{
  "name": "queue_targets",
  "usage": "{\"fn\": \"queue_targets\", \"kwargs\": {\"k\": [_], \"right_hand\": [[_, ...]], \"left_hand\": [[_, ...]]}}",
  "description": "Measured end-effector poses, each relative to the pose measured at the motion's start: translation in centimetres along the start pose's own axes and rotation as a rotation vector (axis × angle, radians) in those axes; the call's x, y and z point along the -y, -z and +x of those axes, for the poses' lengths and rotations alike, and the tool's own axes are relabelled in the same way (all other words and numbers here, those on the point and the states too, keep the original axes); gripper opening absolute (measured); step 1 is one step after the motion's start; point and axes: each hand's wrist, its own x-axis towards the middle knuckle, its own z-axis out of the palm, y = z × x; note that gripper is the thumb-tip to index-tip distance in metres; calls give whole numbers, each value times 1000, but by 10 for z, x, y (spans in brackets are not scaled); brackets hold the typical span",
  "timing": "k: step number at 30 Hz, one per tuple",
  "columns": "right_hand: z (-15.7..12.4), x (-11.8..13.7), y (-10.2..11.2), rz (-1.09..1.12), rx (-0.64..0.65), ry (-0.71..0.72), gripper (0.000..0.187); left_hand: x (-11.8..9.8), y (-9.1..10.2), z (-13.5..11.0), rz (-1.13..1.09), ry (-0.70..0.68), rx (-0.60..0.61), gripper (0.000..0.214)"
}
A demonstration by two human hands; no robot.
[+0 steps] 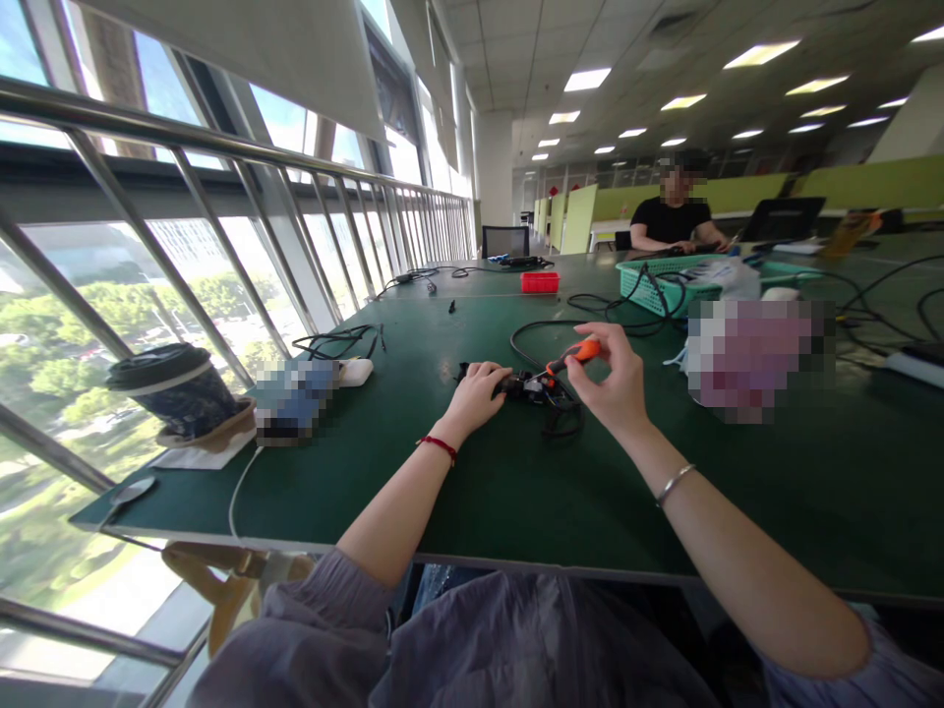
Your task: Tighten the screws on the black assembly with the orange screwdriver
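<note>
On the green table lies a small black device (pixel 532 389) with a cable attached. My left hand (pixel 478 396) is closed around the device's left end, fingers bent over it. In my right hand (pixel 611 379) is a screwdriver (pixel 579 356) with an orange and black handle, gripped between thumb and fingers. Its thin shaft slants down to the left, and the tip is at the device; whether it sits in a screw is too small to tell. Black cable loops lie just below and to the right of the device.
A green basket (pixel 640 287) stands at the back right, near a red box (pixel 540 283). Left are a lidded cup (pixel 173 391), a blurred blue item (pixel 299 398), a white case (pixel 355 372) and black cables (pixel 331 341). A pink item (pixel 752 359) is right. Another person (pixel 673 221) sits across.
</note>
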Motion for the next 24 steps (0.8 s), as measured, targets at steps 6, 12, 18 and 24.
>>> {"fn": "queue_targets", "kwargs": {"k": [6,12,18,24], "right_hand": [[1,-1,0,-32,11,-17,22],[1,-1,1,-85,22,-65,15],[0,-1,0,-11,1,13,31],[1,-3,0,-70,26,-46,14]], "left_hand": [[-1,0,0,-5,7,2,45],[-1,1,0,-1,11,9,45],[-1,1,0,-1,6,8,45],[0,-1,1,4,10,9,46]]}}
